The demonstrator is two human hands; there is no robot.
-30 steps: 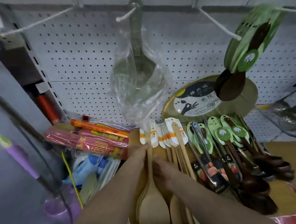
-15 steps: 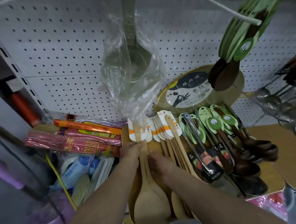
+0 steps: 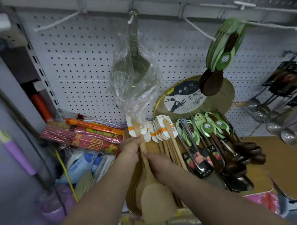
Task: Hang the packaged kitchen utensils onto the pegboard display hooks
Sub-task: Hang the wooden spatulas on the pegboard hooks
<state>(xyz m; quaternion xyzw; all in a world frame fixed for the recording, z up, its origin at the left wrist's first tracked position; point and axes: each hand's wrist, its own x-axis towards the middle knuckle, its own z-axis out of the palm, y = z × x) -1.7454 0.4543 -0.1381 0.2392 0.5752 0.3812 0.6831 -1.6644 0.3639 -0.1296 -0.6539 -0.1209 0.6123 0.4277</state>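
The left hand (image 3: 132,147), at centre frame, grips the handle of a wooden spatula (image 3: 152,191), fingers curled round the shaft just below its white card tag (image 3: 137,131). The right hand (image 3: 160,163) sits just beside it, lower right, with its fingers on the same handle; the fingertips are hidden behind the handle, so the exact grip cannot be told. The spatula blade points toward the bottom of the frame, over a stack of like spatulas (image 3: 167,143) lying on a wooden board (image 3: 131,192).

The pegboard (image 3: 85,64) fills the upper half of the frame. White hooks (image 3: 55,23) project from its top rail. The hook at upper centre carries a ladle in a clear bag (image 3: 135,73); the bag hangs down to touch the tag of the held spatula. The hook at upper right carries a bundle of dark spoons on green cards (image 3: 223,50).

Right of the spatula stack, more green-carded spoons (image 3: 216,133) and a metal utensil (image 3: 193,148) lie fanned. A round labelled tray (image 3: 188,97) leans against the pegboard behind them.

At left centre lie red incense packs (image 3: 84,136), with blue and white packets (image 3: 80,166) below. A purple handle (image 3: 15,150) stands at far left. Metal ladles (image 3: 276,127) hang at far right
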